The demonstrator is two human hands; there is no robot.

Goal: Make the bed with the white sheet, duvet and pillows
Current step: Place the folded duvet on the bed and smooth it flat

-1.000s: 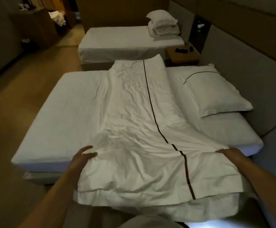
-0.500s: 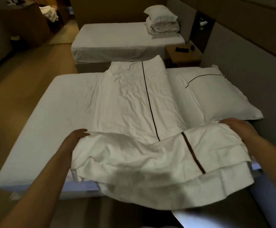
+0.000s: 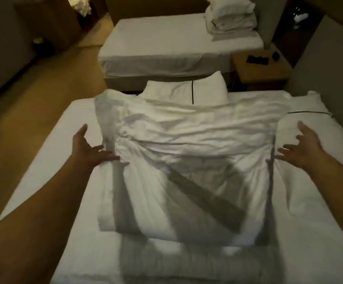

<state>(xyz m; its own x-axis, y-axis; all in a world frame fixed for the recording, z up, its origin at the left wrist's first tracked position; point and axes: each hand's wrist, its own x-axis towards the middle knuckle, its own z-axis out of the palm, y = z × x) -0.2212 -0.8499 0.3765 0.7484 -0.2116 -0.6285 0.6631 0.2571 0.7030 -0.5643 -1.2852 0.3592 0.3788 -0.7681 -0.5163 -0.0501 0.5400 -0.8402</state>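
Note:
A white duvet (image 3: 187, 152) with a dark stripe lies folded over itself across the middle of the bed, blurred by motion, its near end flipped toward the far side. The bed (image 3: 78, 160) carries a fitted white sheet. My left hand (image 3: 90, 150) has spread fingers, and its fingertips touch the duvet's left edge. My right hand (image 3: 305, 146) is spread wide with straight fingers just off the duvet's right edge, holding nothing. A white pillow (image 3: 318, 111) with dark piping lies at the right, partly covered by the duvet.
A second bed (image 3: 166, 46) stands beyond, with stacked pillows (image 3: 230, 15) at its head. A wooden nightstand (image 3: 258, 66) with dark items sits between the beds at the right. A padded headboard wall runs along the right. Tan floor lies to the left.
Both hands lifted the duvet's near end, threw it forward over the rest and let go. The view moved closer over the bed.

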